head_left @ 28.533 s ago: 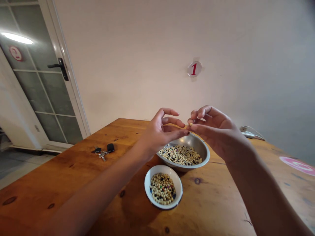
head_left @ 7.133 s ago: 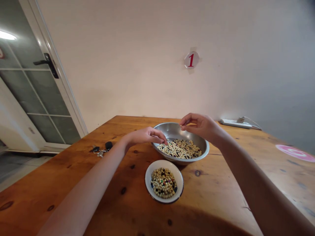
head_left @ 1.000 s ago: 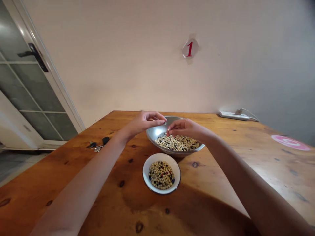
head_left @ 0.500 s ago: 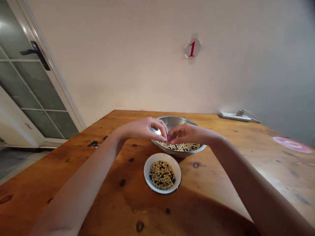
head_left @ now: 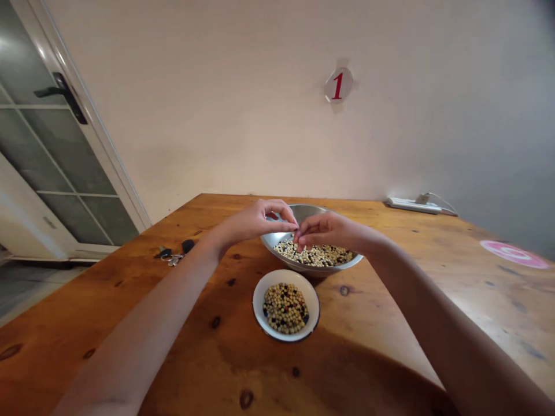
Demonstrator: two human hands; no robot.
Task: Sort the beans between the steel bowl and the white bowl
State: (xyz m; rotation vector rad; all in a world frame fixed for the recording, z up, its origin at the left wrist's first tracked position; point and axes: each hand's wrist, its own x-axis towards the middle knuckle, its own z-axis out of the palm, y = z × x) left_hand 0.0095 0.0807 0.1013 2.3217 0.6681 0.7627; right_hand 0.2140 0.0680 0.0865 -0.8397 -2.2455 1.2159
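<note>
Both my hands meet over a wide metal bowl (head_left: 271,245). Pale and dark beads (head_left: 325,256) cover its bottom. My left hand (head_left: 271,219) is pinched, thumb against fingertips, above the bowl's left side. My right hand (head_left: 325,230) has its fingers curled together and its tips close to the left hand's. What lies between the fingertips is too small to make out. Nearer to me stands a small white bowl (head_left: 260,318) with a dark rim. It holds a heap of similar beads (head_left: 286,308), with a few coloured ones among them.
Everything stands on a knotty wooden table (head_left: 208,370). Keys (head_left: 174,258) lie left of my left forearm. A white power strip (head_left: 415,205) with a plug sits by the wall, and a pink round sticker (head_left: 514,254) is at the right.
My left hand has risen a little, and its wrist has shifted, showing more of the keys. The right hand has moved up slightly. Both bowls stay where they were.
</note>
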